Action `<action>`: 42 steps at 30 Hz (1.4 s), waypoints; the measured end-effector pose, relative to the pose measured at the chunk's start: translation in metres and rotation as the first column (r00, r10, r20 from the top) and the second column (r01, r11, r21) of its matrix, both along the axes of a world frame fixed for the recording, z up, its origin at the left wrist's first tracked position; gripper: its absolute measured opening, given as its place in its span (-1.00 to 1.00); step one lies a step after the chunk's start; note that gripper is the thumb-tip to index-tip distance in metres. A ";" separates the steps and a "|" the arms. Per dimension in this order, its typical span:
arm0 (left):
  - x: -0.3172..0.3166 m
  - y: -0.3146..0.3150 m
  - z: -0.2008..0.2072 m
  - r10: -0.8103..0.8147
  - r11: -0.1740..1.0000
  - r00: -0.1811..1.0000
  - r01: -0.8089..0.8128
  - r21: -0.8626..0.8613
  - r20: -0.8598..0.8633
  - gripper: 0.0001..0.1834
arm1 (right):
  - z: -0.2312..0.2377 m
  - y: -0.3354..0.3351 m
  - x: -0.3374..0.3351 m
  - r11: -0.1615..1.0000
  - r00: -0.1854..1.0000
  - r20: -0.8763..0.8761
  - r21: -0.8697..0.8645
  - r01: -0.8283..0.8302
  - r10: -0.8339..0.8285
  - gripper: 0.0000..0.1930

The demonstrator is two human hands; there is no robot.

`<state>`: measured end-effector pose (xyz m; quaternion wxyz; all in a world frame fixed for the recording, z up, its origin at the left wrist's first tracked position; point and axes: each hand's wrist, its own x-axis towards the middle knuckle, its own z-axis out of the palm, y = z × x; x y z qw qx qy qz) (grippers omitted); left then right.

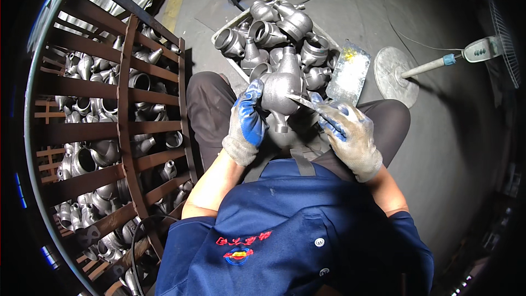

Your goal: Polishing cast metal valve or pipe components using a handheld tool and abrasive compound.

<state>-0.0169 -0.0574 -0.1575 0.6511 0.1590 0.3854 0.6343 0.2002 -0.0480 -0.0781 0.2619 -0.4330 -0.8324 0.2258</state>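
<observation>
Ahead of the knees, the grey crate (226,26) is sitting heaped with cast pipe reducers (266,33), blocking any reach straight forward. On the left the rusty barred metal cage (129,96) is walling off that side — only narrow slots between its bars are opening onto the fittings inside. Rightward the grey floor (438,120) is lying open, with just the fan base (395,74) and its pole (433,64) standing in it.

Dim, sharp centre, dark fisheye rim.
</observation>
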 end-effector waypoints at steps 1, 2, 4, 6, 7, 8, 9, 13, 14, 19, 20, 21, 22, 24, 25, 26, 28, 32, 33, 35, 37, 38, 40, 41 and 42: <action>0.000 0.000 0.000 -0.001 1.000 1.000 0.001 0.000 0.002 -0.62 | 0.001 0.000 0.000 0.999 0.999 0.043 0.038 -0.002 0.000 -0.60; 0.000 0.000 0.001 -0.011 1.000 0.999 0.012 0.008 -0.036 -0.61 | 0.002 -0.001 -0.001 0.997 0.996 0.086 0.075 -0.006 -0.001 -0.62; 0.000 -0.001 0.001 -0.021 1.000 0.997 0.022 0.016 -0.072 -0.60 | 0.004 -0.001 -0.001 0.996 0.994 0.112 0.091 -0.021 0.010 -0.63; 0.000 0.000 0.000 -0.002 1.000 1.000 0.002 -0.017 0.009 -0.61 | 0.006 -0.001 -0.002 0.994 0.990 0.137 0.106 -0.038 0.023 -0.63; -0.001 0.000 -0.006 -0.004 1.000 1.000 0.004 -0.016 0.010 -0.61 | 0.007 -0.002 -0.002 0.996 0.991 0.136 0.089 -0.030 0.017 -0.63; -0.002 -0.001 -0.017 0.017 0.999 0.970 -0.008 0.039 -0.243 -0.61 | 0.007 -0.002 -0.002 0.997 0.991 0.134 0.071 -0.024 0.014 -0.62; -0.004 -0.002 -0.027 0.050 0.996 0.876 -0.006 0.094 -0.479 -0.61 | 0.006 -0.001 -0.001 0.997 0.991 0.134 0.071 -0.025 0.015 -0.62; -0.012 -0.004 -0.037 0.136 0.971 0.599 0.078 0.227 -0.789 -0.63 | 0.002 0.002 0.002 0.998 1.000 0.001 -0.062 0.002 -0.002 -0.60; -0.011 -0.003 -0.034 0.124 0.972 0.654 0.071 0.224 -0.746 -0.63 | 0.002 0.002 0.002 0.996 1.000 0.001 -0.086 0.024 -0.024 -0.59; -0.010 0.000 -0.048 0.165 0.968 0.650 0.039 0.249 -0.742 -0.65 | -0.016 0.007 -0.001 0.957 0.976 -0.216 -0.285 -0.054 -0.009 -0.58; -0.007 0.000 -0.048 0.144 0.977 0.732 0.003 0.215 -0.666 -0.65 | -0.023 0.007 -0.004 0.897 0.923 -0.361 -0.439 -0.041 -0.134 -0.55; -0.004 0.001 -0.048 0.128 0.984 0.804 -0.028 0.178 -0.581 -0.65 | -0.036 0.008 -0.009 0.841 0.794 -0.551 -0.532 -0.098 -0.256 -0.42; 0.000 0.000 -0.038 0.126 0.984 0.804 -0.027 0.176 -0.581 -0.65 | -0.030 0.010 -0.016 0.840 0.794 -0.550 -0.534 -0.097 -0.258 -0.42; 0.006 -0.005 -0.006 -0.051 0.994 0.933 0.081 0.070 -0.357 -0.62 | -0.011 0.018 -0.026 0.680 0.826 -0.414 -0.732 -0.053 -0.381 -0.30; 0.006 -0.007 -0.019 0.031 0.974 0.764 0.121 0.189 -0.644 -0.66 | -0.043 0.026 -0.025 0.971 0.882 -0.463 -0.238 -0.032 -0.084 -0.21; 0.009 -0.008 -0.006 0.027 0.974 0.765 0.124 0.189 -0.644 -0.66 | -0.052 0.029 -0.026 0.971 0.882 -0.463 -0.239 -0.028 -0.088 -0.21; 0.017 -0.008 0.034 0.046 0.957 0.801 0.135 0.255 -0.597 -0.68 | -0.059 0.031 -0.033 0.898 0.746 -0.618 -0.436 -0.061 -0.249 -0.21; 0.005 -0.013 0.022 0.115 0.926 0.426 0.280 0.252 -0.897 -0.63 | -0.051 0.034 -0.039 0.848 0.800 -0.525 -0.529 -0.038 -0.291 -0.17; 0.001 -0.013 0.012 0.116 0.927 0.425 0.279 0.252 -0.898 -0.63 | -0.048 0.031 -0.039 0.848 0.800 -0.526 -0.528 -0.040 -0.290 -0.17; -0.001 -0.008 0.000 0.141 0.899 0.513 0.292 0.327 -0.847 -0.63 | -0.045 0.021 -0.036 0.973 0.955 -0.259 -0.214 0.086 -0.141 -0.16; 0.002 -0.009 0.008 0.038 0.927 0.637 0.265 0.265 -0.770 -0.62 | -0.054 0.025 -0.038 0.976 0.927 -0.352 -0.213 0.053 -0.128 -0.17; 0.005 -0.009 0.014 -0.058 0.948 0.745 0.250 0.198 -0.664 -0.62 | -0.053 0.026 -0.040 0.978 0.889 -0.443 -0.209 0.022 -0.115 -0.18; 0.003 -0.012 0.013 0.054 0.916 0.626 0.279 0.287 -0.778 -0.61 | -0.047 0.022 -0.032 0.649 0.657 -0.617 -0.719 -0.247 -0.434 -0.28; 0.003 -0.013 0.014 0.178 0.873 0.488 0.322 0.366 -0.854 -0.60 | -0.049 0.024 -0.030 0.672 0.660 -0.625 -0.701 -0.238 -0.418 -0.34; 0.004 -0.012 0.015 0.178 0.872 0.489 0.324 0.367 -0.854 -0.60 | -0.050 0.026 -0.028 0.695 0.662 -0.632 -0.682 -0.228 -0.403 -0.40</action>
